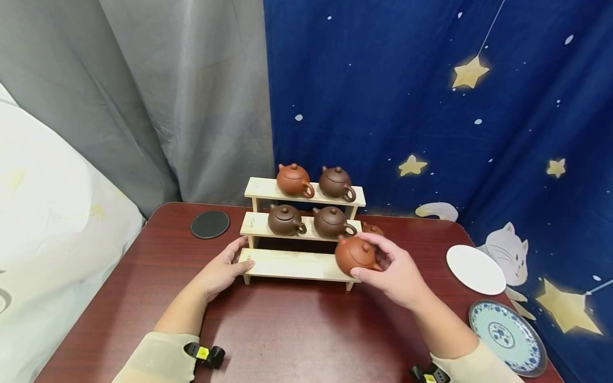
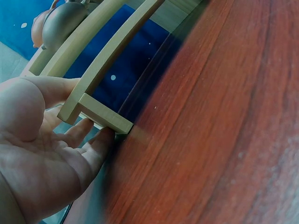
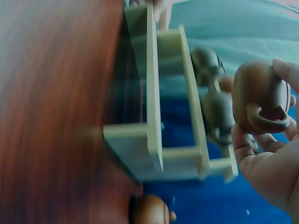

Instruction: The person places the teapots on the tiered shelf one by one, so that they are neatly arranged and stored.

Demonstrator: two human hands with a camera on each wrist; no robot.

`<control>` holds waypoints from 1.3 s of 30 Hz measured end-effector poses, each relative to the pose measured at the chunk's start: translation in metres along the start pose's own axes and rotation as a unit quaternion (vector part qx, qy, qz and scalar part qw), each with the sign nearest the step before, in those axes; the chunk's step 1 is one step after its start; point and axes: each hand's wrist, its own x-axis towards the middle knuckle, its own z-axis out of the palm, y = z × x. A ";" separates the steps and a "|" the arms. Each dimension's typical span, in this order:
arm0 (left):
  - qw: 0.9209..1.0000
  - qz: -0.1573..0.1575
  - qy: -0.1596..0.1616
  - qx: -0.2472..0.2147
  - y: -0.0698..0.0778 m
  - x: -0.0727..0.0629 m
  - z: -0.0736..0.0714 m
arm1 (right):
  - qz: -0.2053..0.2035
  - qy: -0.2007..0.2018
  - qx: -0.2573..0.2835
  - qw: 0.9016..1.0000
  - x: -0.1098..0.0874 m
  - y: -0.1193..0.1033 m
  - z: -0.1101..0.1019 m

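A three-tier wooden display stand [image 1: 292,264] stands on the table. My left hand [image 1: 225,271] grips the left end of its lowest shelf, thumb on top; the left wrist view shows fingers beside the shelf's leg [image 2: 105,114]. In my right hand [image 1: 399,271] is an orange-red clay teapot [image 1: 354,254], pinched between thumb and fingers. The right wrist view shows this teapot [image 3: 257,93] raised off the lowest shelf, near its right end. Two dark brown teapots sit on the middle shelf [image 1: 258,226]. On the top shelf are an orange-red teapot [image 1: 292,180] and a dark brown one [image 1: 335,182].
Another reddish teapot [image 1: 372,229] is on the table behind the stand's right side, partly hidden. A black round coaster [image 1: 210,224] lies at the left. At the right edge are a white plate [image 1: 475,269] and a blue-patterned plate [image 1: 507,338]. Curtains hang behind.
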 end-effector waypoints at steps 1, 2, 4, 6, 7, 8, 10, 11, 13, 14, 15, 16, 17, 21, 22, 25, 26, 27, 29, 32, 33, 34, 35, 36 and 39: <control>1.000 -0.001 0.001 0.002 0.000 0.000 0.000 | 0.001 -0.011 0.000 1.000 0.001 0.000 0.006; 1.000 -0.001 0.001 0.004 0.000 0.000 0.000 | 0.003 -0.022 0.004 1.000 0.001 0.000 0.012; 1.000 -0.001 0.002 0.008 0.000 0.000 0.000 | 0.012 -0.041 0.006 0.999 0.003 0.002 0.023; 1.000 -0.001 0.002 0.010 0.000 0.000 -0.001 | 0.025 -0.058 0.007 0.998 0.006 0.004 0.035; 1.000 -0.001 0.003 0.010 0.001 0.000 -0.001 | 0.032 -0.065 0.008 0.997 0.007 0.006 0.041; 1.000 0.000 0.002 0.009 0.001 0.000 -0.001 | 0.040 -0.072 0.008 0.997 0.009 0.007 0.046; 1.000 0.000 0.003 0.010 0.001 0.000 -0.001 | 0.050 -0.084 0.008 0.995 0.013 0.009 0.058; 1.000 0.000 0.002 0.009 0.001 0.000 -0.001 | 0.054 -0.089 0.014 0.994 0.015 0.009 0.064; 1.000 -0.001 0.002 0.011 0.001 0.000 -0.001 | 0.059 -0.100 0.023 0.993 0.019 0.011 0.075; 1.000 -0.001 0.002 0.012 0.001 0.000 -0.001 | 0.062 -0.102 0.025 0.992 0.021 0.011 0.080; 1.000 -0.001 0.002 0.012 0.001 0.000 -0.001 | 0.061 -0.104 0.029 0.992 0.023 0.011 0.085; 1.000 -0.001 0.002 0.011 0.001 0.000 -0.001 | 0.065 -0.106 0.034 0.992 0.025 0.012 0.090; 1.000 -0.001 0.002 0.011 0.001 0.000 -0.001 | 0.069 -0.105 0.034 0.992 0.027 0.012 0.094; 1.000 -0.001 0.002 0.011 0.000 0.000 -0.001 | 0.076 -0.097 0.025 0.992 0.035 0.015 0.108; 1.000 -0.001 0.002 0.013 0.000 0.000 -0.001 | 0.078 -0.096 0.022 0.992 0.038 0.016 0.111; 1.000 -0.002 0.003 0.014 0.001 0.000 -0.001 | 0.075 -0.091 0.006 0.993 0.043 0.020 0.119; 1.000 -0.002 0.003 0.015 0.001 0.000 -0.001 | 0.075 -0.089 -0.005 0.993 0.045 0.021 0.122; 1.000 -0.001 0.004 0.014 0.001 0.000 -0.001 | 0.075 -0.087 -0.013 0.993 0.046 0.022 0.124; 1.000 -0.002 0.004 0.014 0.001 0.000 -0.001 | 0.079 -0.083 -0.029 0.993 0.049 0.023 0.128; 1.000 -0.002 0.003 0.018 0.001 0.000 -0.001 | 0.083 -0.079 -0.046 0.992 0.053 0.024 0.132; 1.000 -0.002 0.002 0.018 0.001 0.000 -0.001 | 0.082 -0.078 -0.047 0.992 0.054 0.024 0.134; 1.000 -0.003 0.002 0.019 0.001 0.000 -0.001 | 0.082 -0.078 -0.048 0.992 0.055 0.024 0.135; 1.000 -0.003 0.001 0.019 0.001 0.000 -0.001 | 0.084 -0.078 -0.048 0.992 0.056 0.024 0.136; 1.000 -0.003 0.001 0.020 0.001 0.000 -0.001 | 0.083 -0.078 -0.047 0.992 0.058 0.024 0.137; 1.000 -0.003 -0.001 0.017 0.001 0.000 -0.001 | 0.078 -0.077 -0.045 0.993 0.061 0.023 0.139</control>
